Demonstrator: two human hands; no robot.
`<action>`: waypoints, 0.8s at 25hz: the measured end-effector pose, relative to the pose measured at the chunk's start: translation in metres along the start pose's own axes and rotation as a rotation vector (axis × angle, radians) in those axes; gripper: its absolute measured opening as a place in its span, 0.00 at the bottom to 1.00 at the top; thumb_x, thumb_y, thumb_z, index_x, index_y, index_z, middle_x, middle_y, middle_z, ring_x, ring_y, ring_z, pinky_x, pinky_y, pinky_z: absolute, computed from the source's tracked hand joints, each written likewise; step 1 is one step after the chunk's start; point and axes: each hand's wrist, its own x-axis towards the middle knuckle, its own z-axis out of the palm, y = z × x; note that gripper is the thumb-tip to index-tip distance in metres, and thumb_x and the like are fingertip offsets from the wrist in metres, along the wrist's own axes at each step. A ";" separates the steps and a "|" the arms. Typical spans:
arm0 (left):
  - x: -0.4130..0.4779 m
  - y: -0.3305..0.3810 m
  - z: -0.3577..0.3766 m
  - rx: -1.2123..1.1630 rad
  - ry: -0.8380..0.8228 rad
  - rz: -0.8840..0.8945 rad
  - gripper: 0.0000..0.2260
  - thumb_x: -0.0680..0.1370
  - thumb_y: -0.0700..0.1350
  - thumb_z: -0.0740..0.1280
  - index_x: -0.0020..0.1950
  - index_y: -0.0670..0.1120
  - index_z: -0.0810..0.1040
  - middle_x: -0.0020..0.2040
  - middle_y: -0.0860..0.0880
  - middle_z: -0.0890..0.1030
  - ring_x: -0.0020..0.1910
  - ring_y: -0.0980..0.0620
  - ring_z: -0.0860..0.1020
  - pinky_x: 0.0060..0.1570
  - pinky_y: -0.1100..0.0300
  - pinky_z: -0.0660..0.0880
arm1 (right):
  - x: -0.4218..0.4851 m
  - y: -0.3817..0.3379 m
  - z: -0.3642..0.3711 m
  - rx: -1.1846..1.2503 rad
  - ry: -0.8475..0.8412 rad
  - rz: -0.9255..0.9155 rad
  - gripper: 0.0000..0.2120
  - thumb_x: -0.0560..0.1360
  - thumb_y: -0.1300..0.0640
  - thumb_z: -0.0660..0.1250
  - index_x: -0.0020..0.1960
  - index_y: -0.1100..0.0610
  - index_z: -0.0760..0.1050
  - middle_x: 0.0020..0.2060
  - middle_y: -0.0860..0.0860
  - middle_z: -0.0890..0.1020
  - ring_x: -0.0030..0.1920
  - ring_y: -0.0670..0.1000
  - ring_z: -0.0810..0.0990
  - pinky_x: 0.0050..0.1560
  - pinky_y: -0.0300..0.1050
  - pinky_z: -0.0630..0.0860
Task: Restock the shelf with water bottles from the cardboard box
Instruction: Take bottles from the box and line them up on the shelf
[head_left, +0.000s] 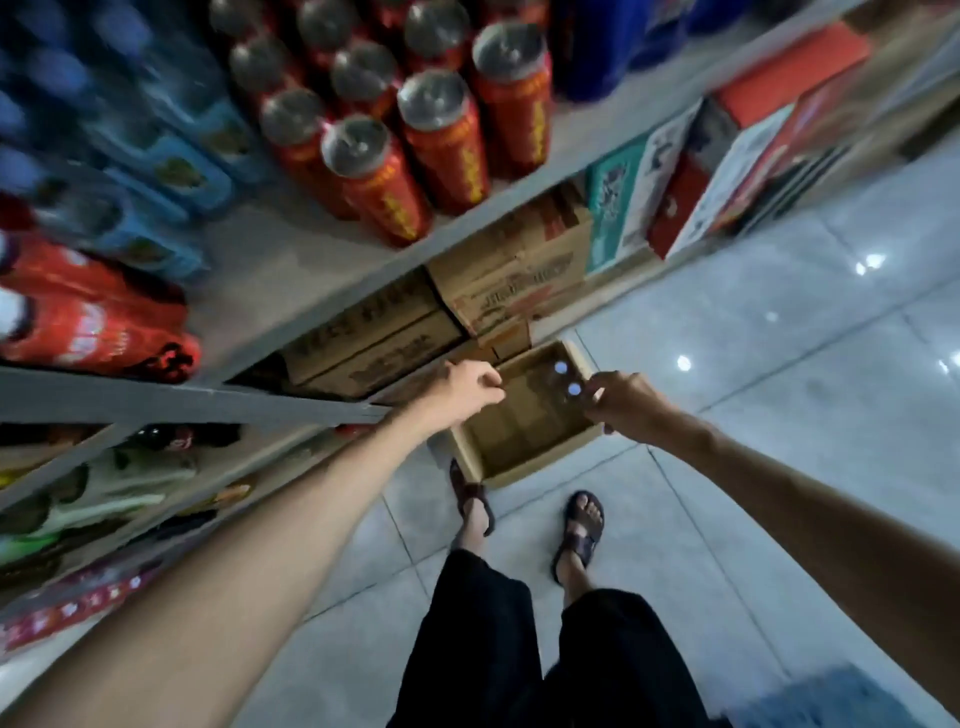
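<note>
In the head view, the box (519, 415) is being looked down on from above as it sits open on the tiled floor (779, 364), just beyond the feet and close against the base of the shelf (291, 291). Both arms are being stretched down toward it. The left hand (465, 384) is being held at the box's left rim with the fingers curled in, seemingly pinching the edge or a flap there, though the blur is keeping the contact from being confirmed. The right hand (618, 402) is being held at the right rim, fingers also curled, touching or nearly touching the wall of the box; whether anything is being gripped cannot be told. Two bottles (567, 378) are being shown only by their pale caps in the far right corner of the box, standing upright, so their long axis is running straight up toward the camera. The rest of the box is appearing bare. The caps are lying just beside the right hand and well across the box from the left, so the right hand is judged the nearer for a grasp from above. The water already stocked (156, 130) is being seen blurred on the upper left of the shelf, beside red cans (441, 140), so any bottle taken is judged to be needing a lift up and leftward.
</note>
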 end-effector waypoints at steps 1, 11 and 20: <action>0.018 -0.008 0.015 -0.060 -0.060 -0.066 0.13 0.78 0.44 0.66 0.61 0.41 0.77 0.49 0.44 0.80 0.36 0.51 0.78 0.36 0.63 0.77 | 0.008 0.016 0.007 0.052 0.004 0.065 0.07 0.75 0.58 0.66 0.49 0.60 0.80 0.39 0.61 0.83 0.36 0.58 0.81 0.38 0.45 0.77; 0.285 -0.181 0.202 0.586 -0.066 -0.083 0.39 0.77 0.55 0.67 0.79 0.46 0.47 0.78 0.38 0.52 0.75 0.38 0.57 0.72 0.46 0.58 | 0.234 0.222 0.196 -0.076 0.068 0.030 0.24 0.75 0.61 0.66 0.70 0.59 0.67 0.56 0.62 0.76 0.52 0.63 0.78 0.46 0.45 0.72; 0.427 -0.265 0.291 0.952 0.035 0.145 0.44 0.76 0.56 0.67 0.78 0.45 0.38 0.76 0.33 0.36 0.77 0.35 0.41 0.75 0.45 0.46 | 0.376 0.292 0.314 -0.442 0.207 0.057 0.23 0.81 0.57 0.56 0.75 0.54 0.57 0.66 0.63 0.64 0.46 0.61 0.78 0.39 0.50 0.71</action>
